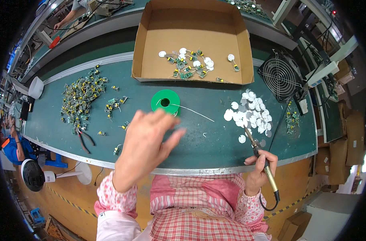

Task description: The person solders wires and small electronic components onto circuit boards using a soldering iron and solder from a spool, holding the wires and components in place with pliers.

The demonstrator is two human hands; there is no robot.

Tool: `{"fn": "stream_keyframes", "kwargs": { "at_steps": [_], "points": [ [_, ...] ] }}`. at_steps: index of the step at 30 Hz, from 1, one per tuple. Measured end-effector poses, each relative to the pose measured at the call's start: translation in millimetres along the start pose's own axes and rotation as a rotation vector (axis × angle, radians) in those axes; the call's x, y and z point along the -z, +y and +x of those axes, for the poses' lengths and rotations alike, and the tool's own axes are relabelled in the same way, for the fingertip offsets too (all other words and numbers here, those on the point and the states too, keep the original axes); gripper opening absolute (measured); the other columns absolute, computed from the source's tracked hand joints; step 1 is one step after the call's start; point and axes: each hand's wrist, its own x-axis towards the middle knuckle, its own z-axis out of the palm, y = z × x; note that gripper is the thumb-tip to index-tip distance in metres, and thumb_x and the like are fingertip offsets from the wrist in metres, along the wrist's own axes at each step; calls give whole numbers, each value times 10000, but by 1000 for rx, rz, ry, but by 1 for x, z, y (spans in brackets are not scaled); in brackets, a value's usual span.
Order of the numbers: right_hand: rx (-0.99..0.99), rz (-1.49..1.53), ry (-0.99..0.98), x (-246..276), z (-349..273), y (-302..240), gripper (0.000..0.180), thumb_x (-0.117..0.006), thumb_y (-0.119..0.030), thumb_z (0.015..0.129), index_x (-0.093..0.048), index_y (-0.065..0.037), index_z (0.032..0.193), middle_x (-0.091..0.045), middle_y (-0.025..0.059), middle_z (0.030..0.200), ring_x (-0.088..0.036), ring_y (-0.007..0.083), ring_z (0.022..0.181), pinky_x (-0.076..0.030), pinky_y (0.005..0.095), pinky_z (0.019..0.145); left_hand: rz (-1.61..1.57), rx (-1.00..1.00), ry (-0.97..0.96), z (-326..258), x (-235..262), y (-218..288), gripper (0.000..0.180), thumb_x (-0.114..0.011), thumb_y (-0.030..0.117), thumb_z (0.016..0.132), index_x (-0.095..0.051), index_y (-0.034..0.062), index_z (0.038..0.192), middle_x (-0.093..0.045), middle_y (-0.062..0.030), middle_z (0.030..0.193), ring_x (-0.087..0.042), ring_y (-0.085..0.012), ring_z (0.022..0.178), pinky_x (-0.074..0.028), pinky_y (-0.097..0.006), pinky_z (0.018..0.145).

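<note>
My right hand (260, 170) is wrapped round the handle of a soldering iron (272, 182). The iron's tip reaches the near edge of a pile of round white discs (256, 113), some showing grey faces. My left hand (144, 140) is over the table just in front of a green spool (175, 99), its thumb apart from the fingers; I see nothing in it. The fingertips overlap the spool's near edge, and whether they touch it I cannot tell. From the spool a thin solder wire (197, 112) stretches right across the green table (215, 140).
A cardboard box (193, 32) at the back contains small circuit boards with white discs. Left are heaped circuit boards (80, 96) and pliers (85, 140). A black fan (278, 76) and more boards (292, 120) stand right. Another person's arm (66, 19) shows far left.
</note>
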Motion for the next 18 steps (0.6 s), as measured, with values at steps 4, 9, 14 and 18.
{"fn": "stream_keyframes", "kwargs": {
  "at_steps": [4,9,14,18],
  "points": [
    [-37,15,-76,-9,1,0,135,-523,-122,930,-541,2,980,-641,100,687,-609,138,574,-496,248,549,357,99,-208,-41,-23,0,248,-713,119,705,-596,92,922,-543,-56,834,-532,-227,837,-364,-371,797],
    [-63,54,-228,-23,-2,-6,123,-520,-60,935,-546,7,1034,-676,134,856,-649,148,662,-535,250,603,338,-77,-75,-41,-61,-5,290,-710,100,699,-597,93,965,-567,-47,895,-538,-222,884,-359,-387,860],
    [-29,65,-338,-33,-11,-6,129,-573,-5,891,-540,10,1015,-671,144,914,-677,177,765,-548,260,663,-368,-14,82,-22,-90,23,305,-715,43,710,-589,62,987,-587,-56,936,-595,-206,796,-414,-332,756],
    [40,24,-294,-37,-13,-4,207,-649,44,817,-552,-4,994,-673,126,908,-675,183,796,-535,269,682,-670,71,94,-18,-103,43,322,-722,-16,706,-583,23,994,-593,-85,929,-634,-183,770,-483,-288,679]
  ]
}}
